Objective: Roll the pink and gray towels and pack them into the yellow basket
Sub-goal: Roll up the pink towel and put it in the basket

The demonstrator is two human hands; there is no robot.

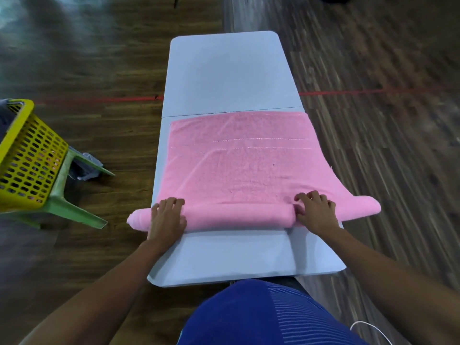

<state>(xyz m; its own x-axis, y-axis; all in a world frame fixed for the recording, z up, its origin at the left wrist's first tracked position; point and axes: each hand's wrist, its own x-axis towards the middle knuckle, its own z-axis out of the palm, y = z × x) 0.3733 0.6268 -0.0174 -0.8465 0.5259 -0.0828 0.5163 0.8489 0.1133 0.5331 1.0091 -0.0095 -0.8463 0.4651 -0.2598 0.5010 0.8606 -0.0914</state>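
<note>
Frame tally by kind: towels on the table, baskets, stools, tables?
pink towel: 1
yellow basket: 1
green stool: 1
table: 1
Total: 4
Basket contents unclear.

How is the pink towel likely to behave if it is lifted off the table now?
Probably floppy: the towel sags over the right edge of the table. The rolled part would likely loosen once released, since only the left hand and right hand hold it. Its fuzzy surface probably grips rather than slides.
</note>
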